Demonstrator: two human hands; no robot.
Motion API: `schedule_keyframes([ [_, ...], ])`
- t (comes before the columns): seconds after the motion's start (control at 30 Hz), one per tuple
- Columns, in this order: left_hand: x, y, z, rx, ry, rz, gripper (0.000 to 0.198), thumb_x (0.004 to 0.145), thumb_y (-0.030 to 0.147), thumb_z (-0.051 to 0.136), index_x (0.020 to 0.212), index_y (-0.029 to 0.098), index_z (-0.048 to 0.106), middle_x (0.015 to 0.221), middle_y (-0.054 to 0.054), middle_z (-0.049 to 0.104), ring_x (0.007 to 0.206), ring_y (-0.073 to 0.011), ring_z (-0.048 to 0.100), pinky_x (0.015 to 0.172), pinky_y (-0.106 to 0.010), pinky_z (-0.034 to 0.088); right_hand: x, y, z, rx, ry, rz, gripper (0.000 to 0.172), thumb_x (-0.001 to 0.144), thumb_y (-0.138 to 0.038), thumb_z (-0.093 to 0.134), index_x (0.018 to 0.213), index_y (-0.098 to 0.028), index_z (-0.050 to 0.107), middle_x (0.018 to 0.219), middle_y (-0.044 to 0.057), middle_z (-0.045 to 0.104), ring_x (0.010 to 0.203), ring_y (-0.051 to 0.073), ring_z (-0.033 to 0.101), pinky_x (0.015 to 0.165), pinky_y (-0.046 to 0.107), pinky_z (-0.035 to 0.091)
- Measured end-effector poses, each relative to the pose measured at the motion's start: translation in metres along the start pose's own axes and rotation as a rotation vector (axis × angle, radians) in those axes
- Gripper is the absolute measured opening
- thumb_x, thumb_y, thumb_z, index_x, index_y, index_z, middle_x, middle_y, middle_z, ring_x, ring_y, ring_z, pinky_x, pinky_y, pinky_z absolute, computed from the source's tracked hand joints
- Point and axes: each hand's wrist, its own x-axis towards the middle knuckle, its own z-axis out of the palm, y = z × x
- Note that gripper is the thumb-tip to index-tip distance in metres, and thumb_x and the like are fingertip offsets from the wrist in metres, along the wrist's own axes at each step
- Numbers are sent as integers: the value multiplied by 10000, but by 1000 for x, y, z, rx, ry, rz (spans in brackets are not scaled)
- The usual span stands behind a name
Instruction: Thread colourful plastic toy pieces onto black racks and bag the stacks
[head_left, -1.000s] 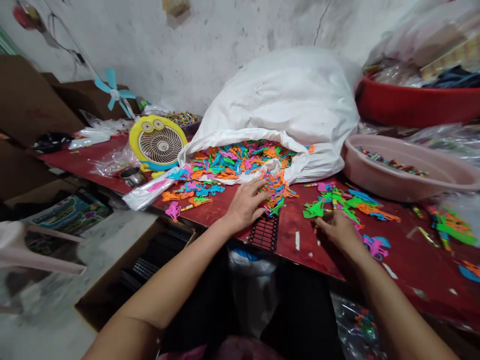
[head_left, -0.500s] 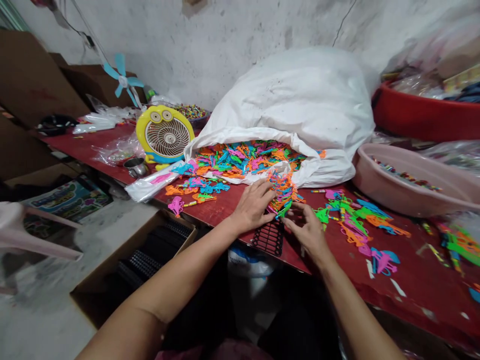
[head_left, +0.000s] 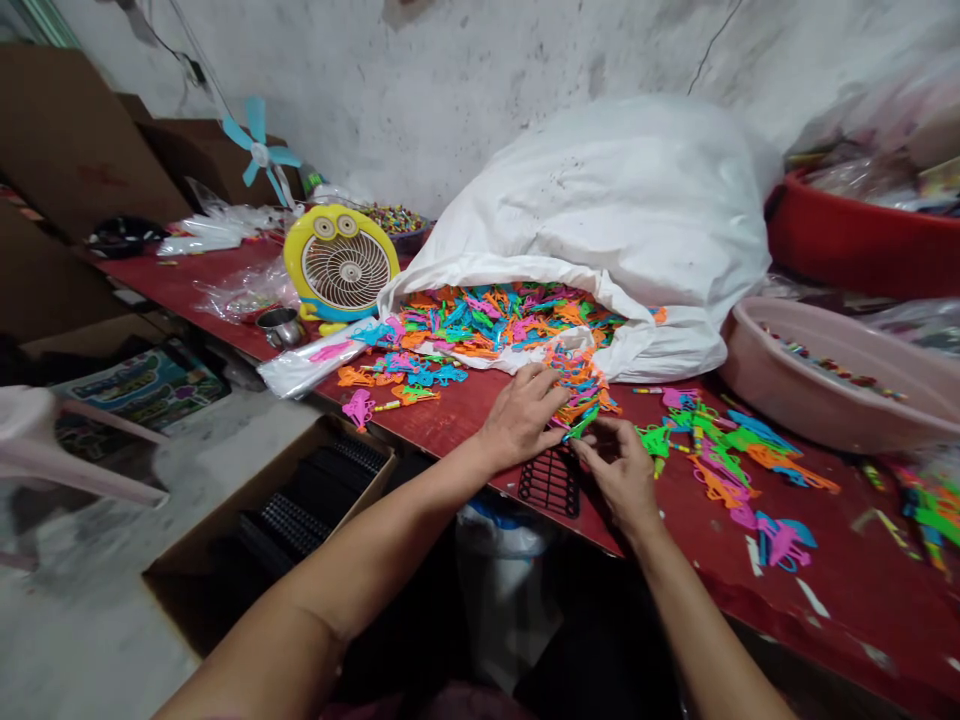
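Note:
Between my hands, a bundle of small orange, pink, blue and green plastic pieces (head_left: pixel 576 385) lies at the front of the sack's mouth. My left hand (head_left: pixel 525 418) curls around the bundle's left side, its thumb stretched toward a green plastic piece (head_left: pixel 582 424) at the near end. From the right, my right hand (head_left: pixel 621 468) pinches at that same piece with thumb and fingertips; the contact is partly hidden. Just below the hands is a black plastic grid (head_left: pixel 550 484) at the table edge. Similar pieces fill the open white sack (head_left: pixel 600 220).
Loose coloured pieces (head_left: pixel 724 455) lie right of my hands on the red table (head_left: pixel 675 560). A pink basin (head_left: pixel 840 400) and red tub (head_left: pixel 862 235) stand at right. At left are a yellow fan (head_left: pixel 304 265), a metal cup (head_left: pixel 280 328) and a cardboard box (head_left: pixel 180 570) of black grids.
The whole view has shifted slightly, so things sit a little farther right. Both hands stay at the near end of the bundle, with hardly any change in grip.

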Motion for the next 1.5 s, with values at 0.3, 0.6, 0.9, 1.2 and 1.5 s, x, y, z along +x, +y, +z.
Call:
schedule_keyframes([
  [0.3,2,7,6,22,9,-23,204,874,270,604,1048,169,570,1222,-111,550,1232,-288,383,1057,-455,430,5,1,5,156,-33,149,397,738,-437,737,1009,-208,560,738,-32,551,649,121,519,608,261,447],
  [0.6,2,6,-7,-63,-52,4,259,824,305,603,1044,175,563,1254,-137,522,1272,-325,379,1094,-537,375,6,-3,10,79,-17,101,345,770,-410,703,991,-210,531,736,-38,527,646,121,497,611,258,428],
  [0.9,3,-1,-1,-72,-38,17,357,833,442,636,1066,181,566,1239,-132,531,1265,-324,383,1080,-528,382,6,-1,15,-2,17,71,324,785,-404,686,984,-211,521,754,-39,518,632,117,476,603,253,415],
  [1.2,-4,1,6,-23,3,13,225,886,354,622,1031,186,585,1231,-110,561,1243,-307,408,1046,-508,421,1,-10,-11,-151,-70,-1,342,847,-434,608,1118,-228,566,969,57,627,818,190,591,727,322,479],
  [1.5,7,-14,2,-119,-1,-16,651,821,431,699,1360,197,420,1384,-150,467,1308,-308,412,1080,-503,386,11,17,-94,-968,-95,308,344,768,-566,575,685,-233,591,586,57,603,548,211,544,509,290,287],
])
